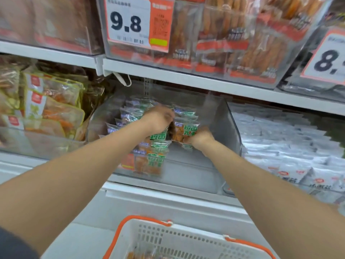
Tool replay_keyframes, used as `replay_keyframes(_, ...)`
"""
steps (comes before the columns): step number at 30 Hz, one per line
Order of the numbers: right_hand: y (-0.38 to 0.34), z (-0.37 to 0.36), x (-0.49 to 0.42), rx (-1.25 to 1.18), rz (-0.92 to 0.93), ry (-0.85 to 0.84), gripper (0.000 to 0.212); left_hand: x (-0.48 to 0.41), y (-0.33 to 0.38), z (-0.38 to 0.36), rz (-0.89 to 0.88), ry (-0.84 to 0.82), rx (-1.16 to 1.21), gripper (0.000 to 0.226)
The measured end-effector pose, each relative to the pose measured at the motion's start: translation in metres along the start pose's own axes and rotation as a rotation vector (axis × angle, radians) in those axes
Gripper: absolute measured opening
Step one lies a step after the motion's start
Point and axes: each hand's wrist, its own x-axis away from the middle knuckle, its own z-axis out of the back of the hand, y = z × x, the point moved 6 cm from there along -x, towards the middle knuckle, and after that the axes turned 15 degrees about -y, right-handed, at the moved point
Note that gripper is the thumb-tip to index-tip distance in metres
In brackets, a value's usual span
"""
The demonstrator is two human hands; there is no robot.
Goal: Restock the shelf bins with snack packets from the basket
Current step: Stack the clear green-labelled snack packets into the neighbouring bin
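Left hand point(158, 118) curls its fingers down onto green-labelled snack packets point(188, 130) inside the clear shelf bin point(229, 126). Just beside it, the right hand point(199, 138) pinches one of them from below. More packets lie stacked behind and beneath both hands. Well below the forearms stands the white basket point(186, 238) with orange handles, a few packets showing inside it.
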Motion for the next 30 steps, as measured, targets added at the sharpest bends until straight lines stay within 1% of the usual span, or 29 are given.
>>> replay_keyframes(2, 0.001, -0.005, -0.015, -0.006, -0.004, 0.024, 0.038, -0.005, -0.001, 0.002, 0.042, 0.004, -0.177, 0.031)
replay_keyframes(3, 0.0, -0.006, -0.019, 0.035, -0.018, 0.033, 0.037, -0.005, -0.001, 0.003, 0.056, 0.009, -0.252, 0.032)
replay_keyframes(5, -0.002, -0.006, -0.019, 0.116, -0.06, 0.02, 0.039, -0.003, -0.001, 0.004, 0.071, -0.007, -0.315, 0.033)
replay_keyframes(7, -0.003, -0.005, -0.02, 0.144, -0.068, -0.003, 0.039, -0.002, -0.004, 0.003, 0.053, -0.031, -0.273, 0.035)
replay_keyframes(9, -0.005, -0.008, -0.019, 0.145, -0.054, -0.017, 0.031, -0.001, -0.009, 0.002, 0.023, -0.017, -0.191, 0.033)
replay_keyframes(11, -0.003, -0.011, -0.02, 0.121, -0.044, -0.043, 0.022, -0.004, -0.011, 0.001, 0.001, -0.025, -0.218, 0.025)
replay_keyframes(13, -0.002, -0.012, -0.016, 0.09, -0.035, -0.06, 0.029, -0.004, -0.013, -0.001, 0.01, -0.043, -0.258, 0.027)
replay_keyframes(16, -0.002, -0.008, -0.008, 0.021, -0.017, -0.044, 0.044, 0.001, -0.013, 0.002, -0.006, -0.027, -0.175, 0.039)
replay_keyframes(18, -0.001, -0.007, -0.007, 0.03, -0.027, -0.02, 0.049, 0.003, -0.014, 0.005, -0.034, -0.01, -0.147, 0.037)
replay_keyframes(20, 0.0, -0.007, -0.007, 0.055, -0.048, -0.013, 0.05, 0.003, -0.016, 0.004, -0.032, -0.028, -0.17, 0.036)
replay_keyframes(24, 0.002, -0.009, -0.005, -0.01, -0.057, -0.027, 0.046, -0.001, -0.02, -0.004, -0.026, -0.095, -0.281, 0.046)
replay_keyframes(27, -0.002, -0.006, 0.002, 0.053, -0.083, -0.014, 0.039, 0.001, -0.022, -0.005, -0.011, -0.118, -0.358, 0.049)
replay_keyframes(29, -0.007, 0.0, 0.014, 0.099, -0.067, 0.013, 0.029, 0.006, -0.02, -0.004, -0.01, -0.085, -0.349, 0.049)
replay_keyframes(30, -0.011, 0.004, 0.024, 0.108, -0.031, 0.04, 0.025, 0.01, -0.018, -0.002, -0.012, -0.046, -0.339, 0.049)
